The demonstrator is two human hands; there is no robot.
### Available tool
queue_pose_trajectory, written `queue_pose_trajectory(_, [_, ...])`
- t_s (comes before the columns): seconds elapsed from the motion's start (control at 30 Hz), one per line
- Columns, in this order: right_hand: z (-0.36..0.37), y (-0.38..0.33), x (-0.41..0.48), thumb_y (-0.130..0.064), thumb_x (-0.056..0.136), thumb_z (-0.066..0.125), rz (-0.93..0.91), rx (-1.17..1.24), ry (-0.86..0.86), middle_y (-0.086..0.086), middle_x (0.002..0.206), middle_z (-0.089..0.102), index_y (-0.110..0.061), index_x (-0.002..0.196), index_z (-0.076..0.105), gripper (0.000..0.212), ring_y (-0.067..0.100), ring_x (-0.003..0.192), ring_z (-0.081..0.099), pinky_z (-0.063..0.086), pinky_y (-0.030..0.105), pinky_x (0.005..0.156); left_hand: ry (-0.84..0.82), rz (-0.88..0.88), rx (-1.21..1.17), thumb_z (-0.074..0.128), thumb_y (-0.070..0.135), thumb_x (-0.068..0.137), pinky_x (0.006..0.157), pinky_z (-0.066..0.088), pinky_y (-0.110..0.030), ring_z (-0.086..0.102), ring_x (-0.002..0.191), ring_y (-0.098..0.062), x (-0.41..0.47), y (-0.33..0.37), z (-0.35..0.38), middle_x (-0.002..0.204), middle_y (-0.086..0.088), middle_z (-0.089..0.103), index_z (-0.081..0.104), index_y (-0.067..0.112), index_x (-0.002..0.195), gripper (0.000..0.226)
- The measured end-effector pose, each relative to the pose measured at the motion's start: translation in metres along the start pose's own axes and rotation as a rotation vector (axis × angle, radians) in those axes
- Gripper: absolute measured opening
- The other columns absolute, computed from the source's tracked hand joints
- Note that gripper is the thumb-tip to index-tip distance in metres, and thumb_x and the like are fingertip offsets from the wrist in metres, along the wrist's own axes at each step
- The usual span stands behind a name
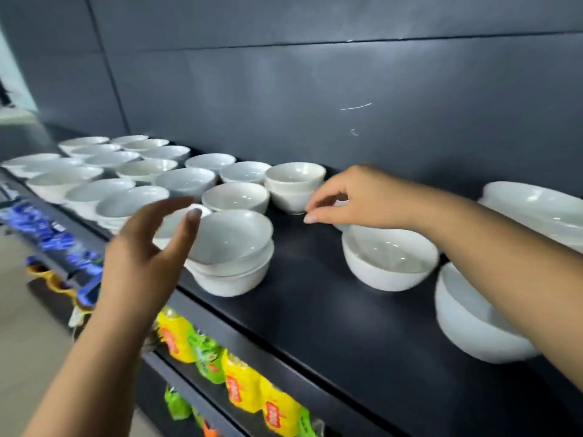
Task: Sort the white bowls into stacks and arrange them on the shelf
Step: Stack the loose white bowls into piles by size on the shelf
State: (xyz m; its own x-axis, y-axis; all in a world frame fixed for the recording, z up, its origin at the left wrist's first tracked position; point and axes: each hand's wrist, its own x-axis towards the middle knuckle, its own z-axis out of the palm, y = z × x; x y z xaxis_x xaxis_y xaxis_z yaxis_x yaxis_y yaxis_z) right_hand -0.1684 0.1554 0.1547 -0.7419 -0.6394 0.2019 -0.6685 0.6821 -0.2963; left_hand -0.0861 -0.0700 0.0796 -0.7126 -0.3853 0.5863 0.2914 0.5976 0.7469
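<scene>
The job looks early to middling. At your ten o'clock the black shelf (315, 294) carries a crowd of loose white bowls (132, 203), standing in rows and mostly single, all seemingly empty; those are what's left to stack.

Your left hand (148, 247) hangs at nine o'clock with fingers straight and spread, gripping nothing, its fingertip just beside the rim of the tilted bowl (230, 234). That bowl sits askew on top of the front stack (233, 279), so that pile needs settling.

At twelve o'clock, against the wall, a short back stack (295, 187) stands upright and finished-looking. Your right hand (356, 197) hovers just right of it, fingers curled downward. You may be pinching a rim there; it cannot be told.

Under that wrist sits a nested pair (388, 263), at four o'clock a deeper stack (473, 326), at three o'clock wider bowls (536, 206). Nothing lies inside any. Snack packets (239, 383) hang below.
</scene>
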Motion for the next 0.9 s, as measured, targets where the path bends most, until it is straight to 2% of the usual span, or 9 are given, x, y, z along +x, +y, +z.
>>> queue_pose_trajectory(0.07, [0.014, -0.015, 0.014, -0.04, 0.078, 0.066, -0.073, -0.015, -0.084, -0.011, 0.112, 0.064, -0.024, 0.11, 0.065, 0.035, 0.003, 0.101, 0.054, 0.038, 0.019, 0.091, -0.022, -0.143, -0.03, 0.06, 0.058, 0.072, 0.08, 0.039, -0.019, 0.056, 0.086, -0.01, -0.015, -0.014, -0.001, 0.107, 0.0, 0.063, 0.057, 0.035, 0.107, 0.042])
queue_pose_trajectory(0.2, [0.044, -0.032, 0.035, -0.043, 0.076, 0.068, -0.234, -0.127, -0.274, -0.015, 0.139, 0.043, -0.029, 0.13, 0.047, 0.06, 0.003, 0.126, 0.037, 0.025, 0.014, 0.1, -0.106, -0.318, -0.24, 0.056, 0.033, 0.077, 0.068, 0.041, -0.001, 0.057, 0.081, 0.013, -0.035, -0.021, 0.013, 0.104, 0.005, 0.059, 0.049, 0.02, 0.112, 0.039])
queue_pose_trajectory(0.3, [0.064, -0.029, 0.039, -0.042, 0.078, 0.066, -0.261, -0.24, -0.318, -0.004, 0.104, 0.064, -0.024, 0.101, 0.061, 0.03, 0.016, 0.095, 0.054, 0.041, 0.028, 0.08, -0.135, -0.398, -0.368, 0.066, 0.041, 0.079, 0.084, 0.048, -0.017, 0.06, 0.091, -0.001, -0.041, -0.03, 0.022, 0.094, 0.017, 0.062, 0.051, 0.014, 0.115, 0.048])
queue_pose_trajectory(0.37, [0.066, -0.022, 0.039, -0.039, 0.08, 0.063, -0.242, -0.31, -0.266, 0.001, 0.07, 0.057, -0.017, 0.077, 0.057, 0.023, 0.017, 0.066, 0.047, 0.037, 0.03, 0.061, -0.17, -0.412, -0.365, 0.064, 0.059, 0.066, 0.095, 0.047, -0.035, 0.061, 0.101, -0.007, -0.042, -0.035, 0.028, 0.096, 0.013, 0.066, 0.055, 0.016, 0.115, 0.066])
queue_pose_trajectory(0.43, [0.06, -0.012, 0.038, -0.037, 0.08, 0.063, -0.184, -0.32, -0.277, 0.002, 0.058, 0.046, -0.013, 0.069, 0.053, 0.028, 0.013, 0.056, 0.038, 0.031, 0.029, 0.056, -0.217, -0.456, -0.433, 0.058, 0.064, 0.059, 0.099, 0.045, -0.041, 0.059, 0.11, -0.011, -0.039, -0.033, 0.034, 0.11, 0.005, 0.067, 0.056, 0.019, 0.119, 0.075])
queue_pose_trajectory(0.57, [0.048, 0.01, 0.035, -0.038, 0.08, 0.065, -0.074, -0.329, -0.305, -0.001, 0.053, 0.041, -0.019, 0.058, 0.05, 0.032, 0.015, 0.055, 0.036, 0.028, 0.03, 0.053, -0.287, -0.426, -0.444, 0.061, 0.043, 0.081, 0.098, 0.046, -0.037, 0.062, 0.105, -0.008, -0.033, -0.025, 0.05, 0.095, 0.015, 0.071, 0.071, 0.039, 0.086, 0.012])
queue_pose_trajectory(0.67, [0.045, 0.024, 0.037, -0.037, 0.081, 0.065, 0.016, -0.332, -0.281, -0.001, 0.053, 0.036, -0.019, 0.054, 0.04, 0.041, 0.016, 0.055, 0.033, 0.023, 0.03, 0.051, 0.012, -0.309, -0.345, 0.058, 0.021, 0.089, 0.08, 0.045, -0.008, 0.059, 0.083, 0.012, -0.028, -0.029, 0.039, 0.092, 0.012, 0.065, 0.066, 0.026, 0.097, 0.012])
queue_pose_trajectory(0.77, [0.043, 0.036, 0.04, -0.033, 0.083, 0.063, 0.083, -0.338, -0.257, 0.0, 0.054, 0.034, -0.015, 0.057, 0.038, 0.041, 0.015, 0.055, 0.032, 0.023, 0.031, 0.053, 0.268, -0.232, -0.094, 0.069, 0.033, 0.08, 0.084, 0.041, -0.01, 0.051, 0.094, 0.007, -0.015, -0.052, 0.019, 0.114, -0.001, 0.05, 0.05, 0.018, 0.122, 0.049])
queue_pose_trajectory(0.9, [0.043, 0.044, 0.046, -0.032, 0.083, 0.064, 0.143, -0.325, -0.229, 0.001, 0.054, 0.034, -0.014, 0.057, 0.034, 0.043, 0.015, 0.055, 0.031, 0.023, 0.032, 0.053, 0.087, -0.355, -0.01, 0.08, 0.045, 0.061, 0.112, 0.026, -0.037, 0.029, 0.136, -0.02, 0.013, -0.091, 0.022, 0.146, -0.008, 0.03, 0.022, 0.012, 0.142, 0.105])
